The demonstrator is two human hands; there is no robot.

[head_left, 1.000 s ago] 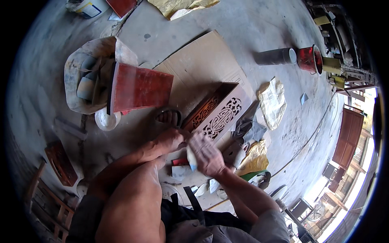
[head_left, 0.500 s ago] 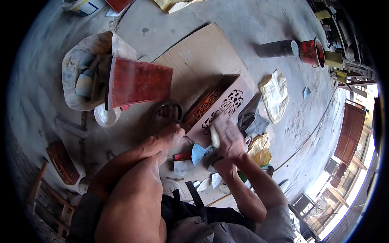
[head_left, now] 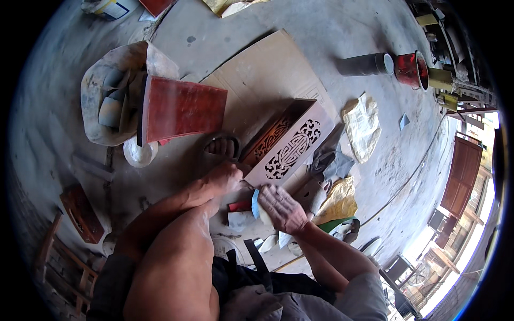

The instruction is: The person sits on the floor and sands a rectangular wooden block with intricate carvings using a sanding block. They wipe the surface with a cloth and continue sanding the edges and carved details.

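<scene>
A wooden box with carved openwork panels (head_left: 308, 147) stands tilted on a flat sheet of cardboard (head_left: 267, 64), its pale dusty side facing up. My left hand (head_left: 227, 177) is closed round the box's near corner; its fingertips are partly hidden. Just off the near end of the pale side is my right hand (head_left: 281, 208), fingers flat and together over a pale pad (head_left: 264, 215), of which only an edge shows. A piece of blue sheet (head_left: 255, 204) sticks out beside that pad. My sandalled foot (head_left: 224, 145) is against the box's left side.
A dusty tub (head_left: 96, 125) with sandpaper rolls and a red tapered wooden piece (head_left: 184, 109) stand at left. Dark cloth (head_left: 334, 160) and crumpled yellowish paper (head_left: 363, 128) lie right of the box. Farther right are a dark cylinder (head_left: 367, 65) and a red bucket (head_left: 409, 70).
My right hand has slid toward me with the pale pad, off the carved side to its near end, baring the whole carved pattern. My left hand stays at the corner.
</scene>
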